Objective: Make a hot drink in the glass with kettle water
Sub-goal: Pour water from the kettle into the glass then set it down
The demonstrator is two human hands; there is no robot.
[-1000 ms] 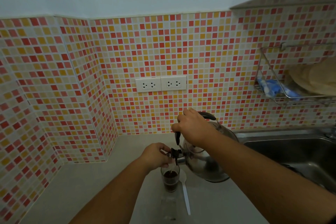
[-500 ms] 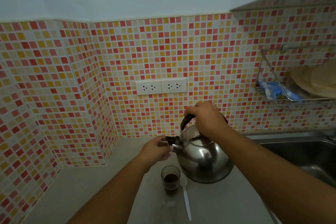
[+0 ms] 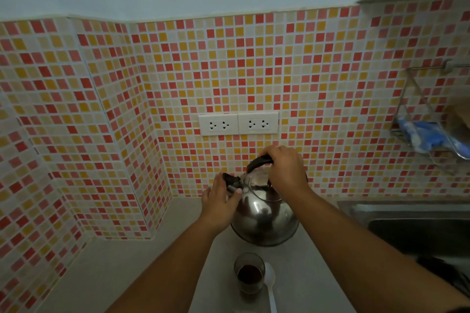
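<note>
Two hands on the kettle (image 3: 264, 221), which sits upright on the desk (image 3: 142, 269) just behind the glass (image 3: 249, 273). Right hand (image 3: 286, 169) is curled closed around the black handle (image 3: 258, 161) on top; left hand (image 3: 221, 203) has fingers pinched on the black spout cap (image 3: 232, 180). Glass stands near the front edge, partly full of dark liquid, white spoon (image 3: 270, 284) lying touching or just beside it on the right. Step in hand looks like closing the spout and parking the kettle: keep the right hand steady on the handle so the body doesn't slide, keep left fingers on the plastic cap and off the hot metal, then let go and take the spoon to stir. Versus a second ago: kettle was tilted over the glass pouring, now it's level, set back toward the wall, well clear of the rim.
</note>
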